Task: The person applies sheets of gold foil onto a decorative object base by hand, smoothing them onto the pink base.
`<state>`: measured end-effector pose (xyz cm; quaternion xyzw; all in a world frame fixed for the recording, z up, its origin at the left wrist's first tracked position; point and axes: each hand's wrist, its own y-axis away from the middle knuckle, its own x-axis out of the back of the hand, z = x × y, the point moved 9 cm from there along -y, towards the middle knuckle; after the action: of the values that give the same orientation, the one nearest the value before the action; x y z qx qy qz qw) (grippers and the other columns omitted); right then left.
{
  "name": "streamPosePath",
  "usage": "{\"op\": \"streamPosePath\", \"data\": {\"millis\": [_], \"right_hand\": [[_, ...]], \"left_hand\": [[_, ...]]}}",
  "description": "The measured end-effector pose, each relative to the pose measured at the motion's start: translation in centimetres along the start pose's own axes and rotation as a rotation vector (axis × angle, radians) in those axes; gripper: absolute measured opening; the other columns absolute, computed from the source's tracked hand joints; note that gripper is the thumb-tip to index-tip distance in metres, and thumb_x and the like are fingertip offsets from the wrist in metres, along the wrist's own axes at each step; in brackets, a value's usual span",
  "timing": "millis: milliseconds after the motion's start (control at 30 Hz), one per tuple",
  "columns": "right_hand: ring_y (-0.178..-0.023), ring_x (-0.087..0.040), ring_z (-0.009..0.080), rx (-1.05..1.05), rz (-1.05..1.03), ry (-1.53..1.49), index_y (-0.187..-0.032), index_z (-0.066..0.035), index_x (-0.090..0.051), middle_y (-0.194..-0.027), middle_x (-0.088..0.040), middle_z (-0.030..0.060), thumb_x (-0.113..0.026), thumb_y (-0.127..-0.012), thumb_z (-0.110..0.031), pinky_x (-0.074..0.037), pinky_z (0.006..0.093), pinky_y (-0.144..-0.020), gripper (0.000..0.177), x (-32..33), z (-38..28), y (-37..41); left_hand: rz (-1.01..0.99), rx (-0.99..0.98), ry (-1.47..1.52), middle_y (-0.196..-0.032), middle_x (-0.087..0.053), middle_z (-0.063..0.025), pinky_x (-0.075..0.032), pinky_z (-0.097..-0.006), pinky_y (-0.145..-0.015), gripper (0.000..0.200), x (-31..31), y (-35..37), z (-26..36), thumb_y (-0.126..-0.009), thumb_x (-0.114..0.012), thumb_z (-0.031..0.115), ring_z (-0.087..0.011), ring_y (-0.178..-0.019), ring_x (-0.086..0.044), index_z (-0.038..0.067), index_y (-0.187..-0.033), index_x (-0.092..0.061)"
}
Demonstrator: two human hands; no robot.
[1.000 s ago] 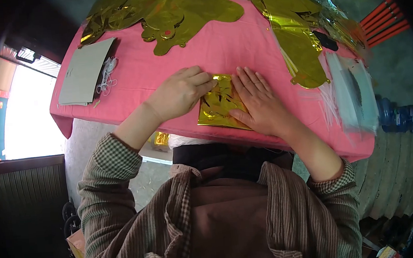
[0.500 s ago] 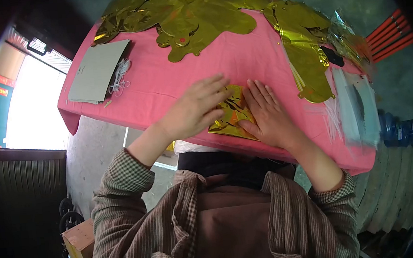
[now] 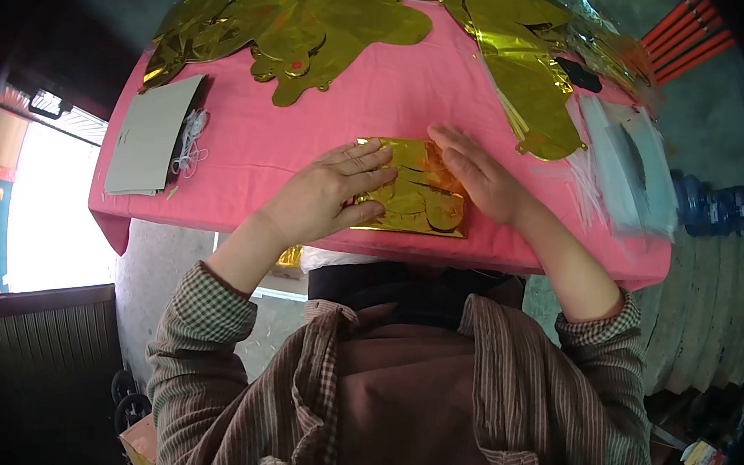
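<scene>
A folded square of shiny gold foil (image 3: 421, 195) lies near the front edge of the pink-covered table (image 3: 287, 156). My left hand (image 3: 325, 194) rests with outstretched fingers on the foil's left side. At its right side stands my right hand (image 3: 488, 180), fingers straight and tilted on edge, the palm turned towards the foil. Neither hand grips anything.
Large flat gold foil shapes (image 3: 357, 46) cover the back of the table, and one foil piece (image 3: 531, 89) extends down the right. Grey card sheets (image 3: 155, 136) and white string (image 3: 190, 144) are on the left. Clear plastic sleeves (image 3: 624, 164) lie at right.
My left hand has come down onto the foil's left side. My right hand has shifted from lying flat over the foil to its right edge, uncovering more of it. The view has shifted slightly.
</scene>
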<state>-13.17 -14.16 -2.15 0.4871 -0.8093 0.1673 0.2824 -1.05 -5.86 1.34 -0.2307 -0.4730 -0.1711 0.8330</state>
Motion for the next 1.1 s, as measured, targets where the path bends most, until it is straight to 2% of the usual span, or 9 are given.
{"op": "streamPosePath", "data": {"millis": [67, 200, 600, 700, 767, 800, 867, 967, 1100], "right_hand": [[-0.142, -0.017, 0.0336, 0.061, 0.187, 0.503, -0.142, 0.001, -0.031, -0.151, -0.024, 0.0199, -0.040, -0.097, -0.033, -0.012, 0.0439, -0.115, 0.057, 0.6, -2.9, 0.3], [-0.141, -0.018, 0.0344, 0.138, 0.227, 0.548, -0.143, 0.002, -0.030, -0.150, -0.024, 0.0208, -0.040, -0.097, -0.031, -0.012, 0.0446, -0.115, 0.057, -1.7, -4.5, 0.8], [-0.140, -0.020, 0.0362, 0.067, 0.170, 0.712, -0.142, 0.004, -0.027, -0.149, -0.023, 0.0238, -0.042, -0.095, -0.037, -0.014, 0.0455, -0.115, 0.064, -3.4, -3.5, 0.7], [-0.140, -0.020, 0.0364, 0.069, 0.169, 0.719, -0.142, 0.005, -0.028, -0.149, -0.024, 0.0239, -0.042, -0.095, -0.037, -0.014, 0.0456, -0.115, 0.064, -3.4, -3.7, 0.6], [-0.140, -0.020, 0.0364, 0.052, 0.144, 0.726, -0.142, 0.005, -0.028, -0.149, -0.024, 0.0241, -0.042, -0.095, -0.036, -0.013, 0.0456, -0.115, 0.064, -3.4, -3.7, 0.5], [-0.140, -0.020, 0.0364, 0.054, 0.145, 0.727, -0.142, 0.005, -0.028, -0.149, -0.024, 0.0241, -0.042, -0.095, -0.036, -0.013, 0.0456, -0.115, 0.064, -3.3, -3.7, 0.4], [-0.140, -0.020, 0.0365, 0.067, 0.161, 0.709, -0.141, 0.005, -0.029, -0.149, -0.024, 0.0241, -0.043, -0.094, -0.035, -0.014, 0.0456, -0.115, 0.064, -3.3, -3.7, 0.6], [-0.140, -0.020, 0.0364, 0.060, 0.162, 0.707, -0.141, 0.005, -0.029, -0.149, -0.024, 0.0238, -0.044, -0.094, -0.035, -0.014, 0.0455, -0.115, 0.064, -3.3, -3.7, 0.6], [-0.140, -0.020, 0.0356, 0.062, 0.172, 0.704, -0.141, 0.005, -0.028, -0.149, -0.024, 0.0234, -0.044, -0.094, -0.036, -0.013, 0.0455, -0.115, 0.065, -3.1, -3.6, 0.7]], "left_hand": [[-0.004, 0.015, -0.021, -0.134, -0.050, -0.0173, -0.032, -0.0433, -0.109, 0.050, -0.1, 0.0, -0.1, -0.080, -0.068, 0.018, -0.0331, -0.130, -0.041, 0.002, -0.125, -0.055], [-0.012, 0.025, -0.037, -0.134, -0.049, -0.0174, -0.031, -0.0435, -0.110, 0.050, -0.1, 0.1, -0.1, -0.080, -0.067, 0.018, -0.0333, -0.130, -0.040, 0.003, -0.126, -0.054], [-0.033, 0.021, 0.054, -0.135, -0.049, -0.0169, -0.029, -0.0447, -0.110, 0.050, 0.4, 0.4, -0.6, -0.082, -0.066, 0.016, -0.0331, -0.131, -0.040, 0.003, -0.128, -0.053], [-0.044, 0.153, 0.335, -0.136, -0.048, -0.0167, -0.028, -0.0449, -0.111, 0.049, 0.5, 0.4, -2.3, -0.081, -0.065, 0.013, -0.0326, -0.132, -0.039, 0.002, -0.128, -0.054], [0.118, 0.069, 0.009, -0.138, -0.046, -0.0179, -0.027, -0.0446, -0.111, 0.048, 1.9, -0.6, -0.6, -0.086, -0.061, 0.021, -0.0309, -0.133, -0.038, 0.004, -0.130, -0.052], [0.119, 0.069, 0.006, -0.138, -0.046, -0.0179, -0.027, -0.0446, -0.111, 0.048, 1.6, -0.7, -0.3, -0.086, -0.061, 0.021, -0.0309, -0.133, -0.038, 0.004, -0.130, -0.052], [-0.063, 0.112, -0.080, -0.147, -0.034, -0.0150, -0.020, -0.0451, -0.113, 0.058, -0.9, -0.6, -0.2, -0.089, -0.057, 0.022, -0.0289, -0.139, -0.028, 0.006, -0.141, -0.037], [-0.161, 0.119, -0.197, -0.151, -0.026, -0.0131, -0.015, -0.0454, -0.115, 0.063, -1.7, -0.2, -0.4, -0.093, -0.051, 0.031, -0.0266, -0.141, -0.022, 0.008, -0.146, -0.027], [-0.170, 0.101, -0.227, -0.151, -0.027, -0.0110, -0.013, -0.0447, -0.115, 0.064, -2.0, 0.0, -0.7, -0.094, -0.046, 0.039, -0.0244, -0.142, -0.021, 0.009, -0.146, -0.026]]}}
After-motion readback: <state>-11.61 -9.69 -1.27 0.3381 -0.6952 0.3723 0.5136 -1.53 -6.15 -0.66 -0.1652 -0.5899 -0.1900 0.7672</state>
